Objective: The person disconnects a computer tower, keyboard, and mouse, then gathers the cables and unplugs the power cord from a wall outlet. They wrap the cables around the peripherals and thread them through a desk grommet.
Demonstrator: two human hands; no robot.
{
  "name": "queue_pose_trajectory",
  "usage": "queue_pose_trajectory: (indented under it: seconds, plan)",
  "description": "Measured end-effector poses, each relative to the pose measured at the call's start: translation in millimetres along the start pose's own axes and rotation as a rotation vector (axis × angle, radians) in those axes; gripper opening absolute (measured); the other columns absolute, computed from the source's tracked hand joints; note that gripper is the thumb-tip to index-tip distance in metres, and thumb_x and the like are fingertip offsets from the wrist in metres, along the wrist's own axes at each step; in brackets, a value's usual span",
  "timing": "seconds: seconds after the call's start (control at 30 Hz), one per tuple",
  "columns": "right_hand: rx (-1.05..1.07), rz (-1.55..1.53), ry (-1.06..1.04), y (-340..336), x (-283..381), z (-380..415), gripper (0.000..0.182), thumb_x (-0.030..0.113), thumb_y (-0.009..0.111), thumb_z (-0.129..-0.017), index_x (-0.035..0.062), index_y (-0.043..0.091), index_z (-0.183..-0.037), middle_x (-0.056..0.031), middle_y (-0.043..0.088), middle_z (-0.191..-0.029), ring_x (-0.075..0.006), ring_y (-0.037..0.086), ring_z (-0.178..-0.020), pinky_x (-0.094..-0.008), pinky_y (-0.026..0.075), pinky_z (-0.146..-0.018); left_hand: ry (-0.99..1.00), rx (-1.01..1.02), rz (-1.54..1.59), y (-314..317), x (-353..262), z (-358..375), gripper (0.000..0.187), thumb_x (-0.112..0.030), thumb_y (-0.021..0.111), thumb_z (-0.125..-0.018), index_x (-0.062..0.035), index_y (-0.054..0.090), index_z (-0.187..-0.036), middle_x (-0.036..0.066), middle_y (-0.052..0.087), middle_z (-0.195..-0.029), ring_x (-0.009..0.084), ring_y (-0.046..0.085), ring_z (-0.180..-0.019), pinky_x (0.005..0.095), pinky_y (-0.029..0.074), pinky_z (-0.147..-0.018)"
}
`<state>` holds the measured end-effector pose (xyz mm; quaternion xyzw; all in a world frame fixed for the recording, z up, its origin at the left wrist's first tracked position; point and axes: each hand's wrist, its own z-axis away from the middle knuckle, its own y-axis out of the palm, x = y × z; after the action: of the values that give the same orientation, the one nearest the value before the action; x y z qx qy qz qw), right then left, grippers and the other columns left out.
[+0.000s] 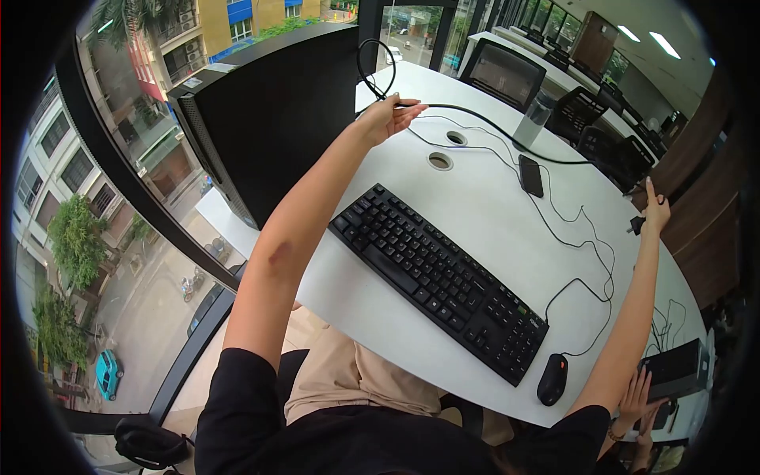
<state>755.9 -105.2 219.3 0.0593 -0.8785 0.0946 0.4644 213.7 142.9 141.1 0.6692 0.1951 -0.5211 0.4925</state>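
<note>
A thick black power cable (507, 136) stretches across the white desk between my two hands. My left hand (384, 120), beside the black computer tower (277, 111), holds it near a loop that stands up behind the fingers. Out at the right edge of the desk, my right hand (655, 209) is closed around the other part of the cable, index finger pointing up. A black plug (636, 226) sticks out beside that hand. Below the cable lie a black keyboard (443, 281) and a black mouse (552, 380) with an orange wheel.
A phone (530, 176) with a thin wire and a clear bottle (535, 119) are at the desk's far side, near two cable holes (440, 161). Another person's hands (637, 400) touch a black box (677, 368) at lower right. Office chairs (503, 73) stand behind; windows line the left.
</note>
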Motion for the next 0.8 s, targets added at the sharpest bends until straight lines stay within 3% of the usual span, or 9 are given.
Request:
queue_pose_trajectory:
  seconds: [0.23,0.37,0.53,0.6,0.63,0.67,0.73,0.77,0.8]
  plan:
    - [0.196,-0.056,0.166,13,-33,40,0.041,0.031,0.077,-0.078,0.0153,0.041,-0.064,0.0049,0.039,-0.058,-0.0044,0.031,-0.042,-0.0217,0.027,-0.036,-0.101,-0.088,0.394,18,67,-72,0.046,-0.033,0.016,-0.103,0.0012,0.044,-0.116,0.017,0.057,-0.118,0.0219,0.060,-0.105,0.0334,0.053,-0.083]
    - [0.245,-0.186,0.261,36,-42,55,0.035,0.031,0.067,-0.086,0.0133,0.042,-0.069,0.0029,0.042,-0.060,-0.0058,0.032,-0.041,-0.0237,0.030,-0.037,-0.183,-0.072,0.397,30,94,-93,0.053,-0.041,0.022,-0.102,0.0014,0.023,-0.135,0.020,0.047,-0.130,0.0278,0.052,-0.116,0.0389,0.049,-0.089]
    - [0.298,-0.311,0.345,67,-54,73,0.041,0.047,0.046,-0.095,0.0099,0.041,-0.078,-0.0031,0.048,-0.070,-0.0079,0.035,-0.043,-0.0263,0.035,-0.040,-0.241,-0.071,-0.031,39,106,-106,0.055,-0.044,0.023,-0.101,-0.0081,0.020,-0.142,0.013,0.053,-0.128,0.0251,0.055,-0.111,0.0383,0.049,-0.084]
    - [0.329,-0.315,0.438,74,-63,74,0.037,0.041,0.043,-0.097,0.0056,0.048,-0.087,-0.0073,0.053,-0.080,-0.0115,0.041,-0.046,-0.0295,0.042,-0.044,-0.276,-0.019,-0.281,34,104,-107,0.058,-0.048,0.022,-0.100,-0.0090,0.019,-0.144,0.011,0.057,-0.125,0.0247,0.057,-0.108,0.0384,0.049,-0.082]
    - [0.364,-0.282,0.440,77,-67,74,0.037,0.040,0.043,-0.097,0.0045,0.049,-0.090,-0.0082,0.054,-0.083,-0.0126,0.043,-0.047,-0.0300,0.043,-0.046,-0.250,-0.134,-0.519,35,106,-106,0.062,-0.053,0.024,-0.098,-0.0054,0.050,-0.129,0.008,0.068,-0.103,0.0210,0.063,-0.092,0.0355,0.050,-0.076]
    - [0.400,-0.250,0.441,81,-71,75,0.037,0.039,0.043,-0.097,0.0034,0.051,-0.094,-0.0092,0.054,-0.086,-0.0138,0.044,-0.048,-0.0304,0.045,-0.048,-0.213,-0.086,-0.762,30,106,-111,0.059,-0.054,0.025,-0.097,-0.0067,0.057,-0.114,0.005,0.069,-0.094,0.0191,0.064,-0.086,0.0349,0.050,-0.075]
    - [0.482,-0.011,0.383,78,-75,78,0.034,0.037,0.046,-0.095,0.0053,0.059,-0.097,-0.0099,0.055,-0.094,-0.0212,0.056,-0.075,-0.0368,0.051,-0.065,-0.133,0.013,-1.247,15,108,-123,0.066,-0.056,0.027,-0.096,-0.0093,0.072,-0.085,-0.001,0.070,-0.075,0.0152,0.065,-0.075,0.0338,0.050,-0.073]
    - [0.508,0.134,0.360,75,-61,86,0.034,0.037,0.046,-0.095,0.0064,0.060,-0.094,-0.0101,0.056,-0.096,-0.0228,0.057,-0.083,-0.0387,0.051,-0.069,-0.094,-0.081,-1.382,22,101,-109,0.067,-0.054,0.034,-0.095,-0.0115,0.069,-0.057,-0.004,0.067,-0.063,0.0132,0.065,-0.063,0.0322,0.050,-0.072]
    - [0.531,0.279,0.334,72,-49,90,0.033,0.037,0.047,-0.094,0.0075,0.062,-0.092,-0.0104,0.056,-0.097,-0.0244,0.057,-0.091,-0.0406,0.052,-0.073,-0.105,-0.066,-1.338,20,100,-109,0.065,-0.053,0.035,-0.095,-0.0112,0.070,-0.058,-0.003,0.068,-0.064,0.0128,0.065,-0.064,0.0316,0.050,-0.072]
